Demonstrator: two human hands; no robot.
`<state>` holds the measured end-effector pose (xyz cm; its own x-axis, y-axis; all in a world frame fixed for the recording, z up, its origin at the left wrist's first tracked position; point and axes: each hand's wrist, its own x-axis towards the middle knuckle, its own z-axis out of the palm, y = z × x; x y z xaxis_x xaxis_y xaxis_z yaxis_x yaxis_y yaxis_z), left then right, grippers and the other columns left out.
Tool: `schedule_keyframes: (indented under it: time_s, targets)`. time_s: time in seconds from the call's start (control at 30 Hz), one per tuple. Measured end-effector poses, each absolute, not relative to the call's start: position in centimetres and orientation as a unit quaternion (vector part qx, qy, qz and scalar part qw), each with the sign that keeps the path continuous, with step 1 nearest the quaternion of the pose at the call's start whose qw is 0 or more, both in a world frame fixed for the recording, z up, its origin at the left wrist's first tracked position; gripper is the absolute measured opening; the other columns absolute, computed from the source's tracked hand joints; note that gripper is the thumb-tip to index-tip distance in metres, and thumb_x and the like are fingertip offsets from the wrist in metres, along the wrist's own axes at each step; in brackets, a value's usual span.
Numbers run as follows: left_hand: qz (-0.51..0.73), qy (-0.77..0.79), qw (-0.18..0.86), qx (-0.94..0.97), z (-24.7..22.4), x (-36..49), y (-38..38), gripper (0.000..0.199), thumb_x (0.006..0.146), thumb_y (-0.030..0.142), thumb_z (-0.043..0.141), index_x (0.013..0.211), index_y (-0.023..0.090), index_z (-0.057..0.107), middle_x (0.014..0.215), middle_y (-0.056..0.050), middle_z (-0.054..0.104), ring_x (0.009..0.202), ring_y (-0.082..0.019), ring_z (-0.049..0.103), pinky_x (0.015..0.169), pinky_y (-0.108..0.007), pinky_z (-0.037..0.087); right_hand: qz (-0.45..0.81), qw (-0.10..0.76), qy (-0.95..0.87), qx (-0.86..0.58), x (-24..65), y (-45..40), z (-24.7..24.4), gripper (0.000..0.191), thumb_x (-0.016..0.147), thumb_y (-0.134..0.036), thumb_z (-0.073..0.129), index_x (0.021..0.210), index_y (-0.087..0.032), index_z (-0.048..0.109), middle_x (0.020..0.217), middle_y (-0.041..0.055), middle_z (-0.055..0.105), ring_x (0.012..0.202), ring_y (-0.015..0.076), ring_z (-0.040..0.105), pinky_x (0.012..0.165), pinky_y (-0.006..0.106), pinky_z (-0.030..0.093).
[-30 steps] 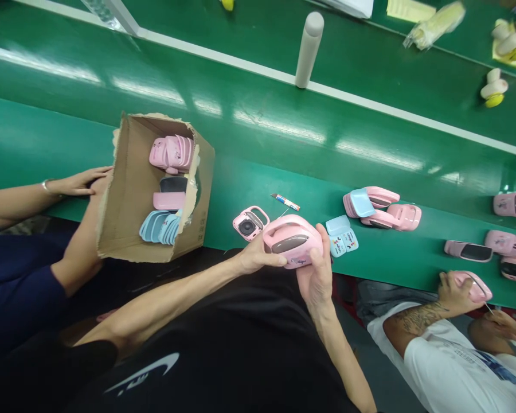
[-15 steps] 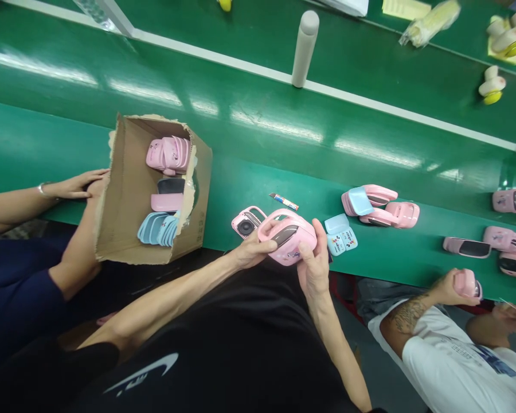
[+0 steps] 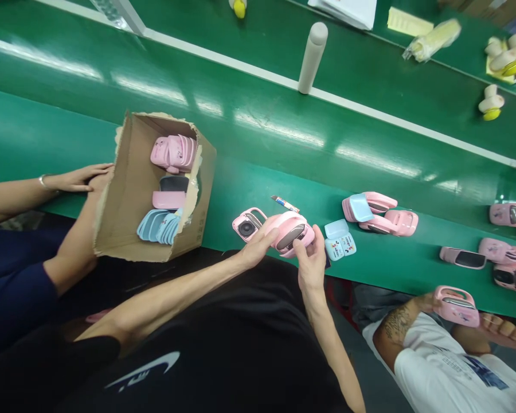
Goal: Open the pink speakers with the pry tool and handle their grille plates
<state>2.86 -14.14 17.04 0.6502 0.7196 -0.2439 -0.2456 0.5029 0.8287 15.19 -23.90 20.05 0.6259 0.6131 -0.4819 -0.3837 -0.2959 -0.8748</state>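
A pink portable speaker (image 3: 289, 229) with a carry handle and a dark grey panel is held between my two hands in front of my body. My left hand (image 3: 260, 245) wraps its left side. My right hand (image 3: 310, 259) grips the right side, with the thumb pressed on its lower edge. Just to the left, another pink speaker piece (image 3: 246, 225) with a round black driver lies on the bench. Behind the held speaker is a cutter knife (image 3: 285, 203). Printed light-blue panels (image 3: 340, 241) lie to the right of my right hand.
On the left, a cardboard box (image 3: 206, 189) on its side holds pink, dark and blue panels; a co-worker's hand (image 3: 79, 179) touches it. Several pink housings (image 3: 402, 222) are stacked at right. Another person holds a pink speaker (image 3: 457, 307). A pale bottle (image 3: 313, 57) stands behind.
The speaker in my hands has been turned, so its grey panel now faces up more and its printed face is hidden. The co-worker at right has turned their speaker too.
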Motion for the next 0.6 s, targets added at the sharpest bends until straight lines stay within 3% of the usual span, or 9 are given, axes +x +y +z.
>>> schedule_keyframes:
  time_s: [0.2,0.33,0.6]
  targets:
    - [0.307,0.318,0.832,0.336,17.7,3.1,-13.6,0.057,0.106,0.059,0.062,0.149,0.022,0.068,0.150,-0.015,0.069,0.143,-0.038,0.060,0.117,-0.047,0.049,0.445,0.633,0.014,-0.634,15.5,-23.2,20.3,0.079,0.078,-0.032,0.076,0.153,-0.021,0.055,0.153,0.0121,0.066,0.142,0.0307,0.062,0.123,0.052,0.047]
    - [0.283,0.347,0.856,0.257,18.1,3.0,-12.9,0.058,0.103,0.064,0.063,0.141,0.022,0.073,0.134,-0.013,0.078,0.123,-0.034,0.071,0.096,-0.040,0.058,0.440,0.644,0.078,-0.621,16.5,-23.0,20.7,0.066,0.075,-0.029,0.068,0.140,-0.022,0.069,0.139,0.0065,0.075,0.130,0.0281,0.068,0.117,0.047,0.051]
    - [0.273,0.356,0.876,0.179,17.5,2.5,-12.1,0.051,0.104,0.061,0.064,0.133,0.021,0.075,0.125,-0.012,0.080,0.105,-0.029,0.075,0.081,-0.035,0.061,0.482,0.665,0.171,-0.544,17.9,-22.9,19.9,0.043,0.075,-0.027,0.070,0.117,-0.022,0.078,0.116,0.0046,0.082,0.110,0.0262,0.075,0.100,0.045,0.060]
